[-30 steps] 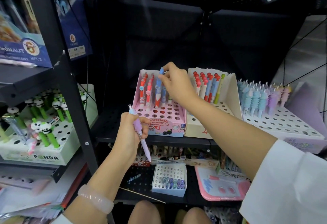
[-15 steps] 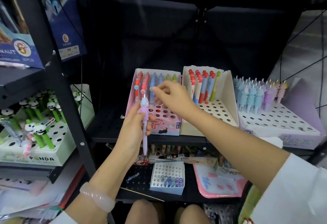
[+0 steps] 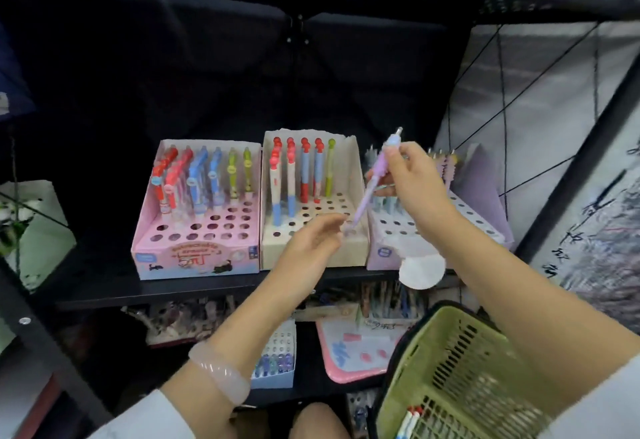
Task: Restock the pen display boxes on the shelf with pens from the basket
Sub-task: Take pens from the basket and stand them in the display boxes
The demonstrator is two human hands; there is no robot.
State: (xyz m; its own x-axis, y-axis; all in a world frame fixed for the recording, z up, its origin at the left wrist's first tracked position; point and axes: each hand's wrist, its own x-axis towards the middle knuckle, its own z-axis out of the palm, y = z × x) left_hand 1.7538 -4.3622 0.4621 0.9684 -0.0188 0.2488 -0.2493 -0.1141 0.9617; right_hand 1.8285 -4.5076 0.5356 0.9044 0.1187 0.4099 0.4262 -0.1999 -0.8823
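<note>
Right hand (image 3: 412, 179) grip clamped on tilted lilac pen (image 3: 372, 182), left hand (image 3: 311, 248) fingers apart beneath its tip, cream display box (image 3: 349, 251) behind, green basket (image 3: 450, 369) lower right.

Right hand (image 3: 410, 175) pinched, raised; left hand (image 3: 313, 243) loosely open.

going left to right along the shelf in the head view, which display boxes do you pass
pink display box → cream display box → lilac display box, partly hidden behind the right hand that holds the purple pen
</note>
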